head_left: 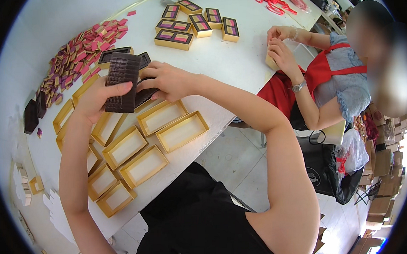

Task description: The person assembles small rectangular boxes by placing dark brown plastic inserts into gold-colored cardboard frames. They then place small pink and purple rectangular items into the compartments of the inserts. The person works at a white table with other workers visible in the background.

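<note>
My left hand (93,96) grips a tall stack of nested dark brown plastic insert trays (123,79), its thumb pressed across their edges. Close to the right of the stack, my right hand (171,80) has its fingers curled on a single dark insert tray (144,96), low over the gold boxes; its fingertips are partly hidden. Below both hands stand several open gold cardboard boxes (189,142) with pale insides. Just behind the stack, a gold box holding a dark insert (107,57) sits on the table.
A heap of small pink, purple and gold pieces (85,52) lies along the wall. Several filled gold boxes (173,39) stand at the back. Across the corner, a co-worker in a red apron (321,69) handles a gold box. Red ribbons (272,2) lie beyond.
</note>
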A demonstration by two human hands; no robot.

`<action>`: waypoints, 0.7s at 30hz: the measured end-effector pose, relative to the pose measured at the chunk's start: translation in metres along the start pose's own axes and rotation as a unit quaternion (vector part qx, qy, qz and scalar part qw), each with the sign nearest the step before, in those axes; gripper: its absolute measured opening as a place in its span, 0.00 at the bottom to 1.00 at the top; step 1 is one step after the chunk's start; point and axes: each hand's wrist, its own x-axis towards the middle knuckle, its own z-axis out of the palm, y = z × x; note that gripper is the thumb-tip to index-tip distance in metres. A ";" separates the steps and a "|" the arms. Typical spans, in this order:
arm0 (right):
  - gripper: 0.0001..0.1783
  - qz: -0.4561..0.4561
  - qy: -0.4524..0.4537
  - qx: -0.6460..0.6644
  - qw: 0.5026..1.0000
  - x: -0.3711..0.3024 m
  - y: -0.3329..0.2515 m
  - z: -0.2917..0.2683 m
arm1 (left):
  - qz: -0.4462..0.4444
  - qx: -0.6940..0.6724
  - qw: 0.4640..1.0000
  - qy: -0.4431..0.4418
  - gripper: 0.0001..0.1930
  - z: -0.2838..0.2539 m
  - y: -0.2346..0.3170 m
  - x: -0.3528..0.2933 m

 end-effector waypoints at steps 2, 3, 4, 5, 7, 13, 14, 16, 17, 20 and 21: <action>0.23 0.002 0.007 0.029 1.000 -0.003 0.005 0.000 | 0.000 0.013 1.000 0.006 0.27 0.000 0.001 0.000; 0.22 0.003 0.011 0.043 0.999 -0.003 0.006 0.000 | -0.001 -0.007 1.000 0.020 0.27 0.000 0.001 -0.001; 0.22 0.033 -0.017 0.050 0.998 -0.002 0.007 0.000 | -0.002 -0.027 0.999 0.035 0.27 0.000 0.000 -0.002; 0.23 0.064 -0.044 0.056 0.995 0.000 0.006 -0.002 | -0.001 -0.042 0.998 0.051 0.27 0.001 0.001 -0.002; 0.23 0.087 -0.081 0.067 0.991 0.007 0.007 -0.001 | 0.003 -0.073 0.994 0.084 0.27 0.008 0.003 -0.005; 0.21 0.110 0.033 0.061 0.991 0.004 -0.002 0.004 | 0.061 -0.159 0.975 0.141 0.22 0.006 -0.007 -0.019; 0.20 0.117 0.067 0.003 0.991 0.000 -0.007 0.002 | 0.061 -0.176 0.970 0.157 0.22 0.003 -0.004 -0.028; 0.19 0.196 0.070 -0.063 0.976 0.005 -0.021 -0.006 | 0.017 -0.175 0.971 0.165 0.20 0.000 -0.005 -0.035; 0.18 0.268 0.039 -0.072 0.960 0.012 -0.033 -0.018 | -0.007 -0.179 0.971 0.160 0.19 0.003 -0.009 -0.035; 0.16 0.317 0.015 -0.109 0.942 0.016 -0.028 -0.012 | -0.026 -0.155 0.976 0.148 0.18 0.011 -0.010 -0.031; 0.15 0.318 0.005 -0.118 0.941 0.017 -0.023 -0.009 | -0.030 -0.156 0.976 0.147 0.18 0.013 -0.008 -0.029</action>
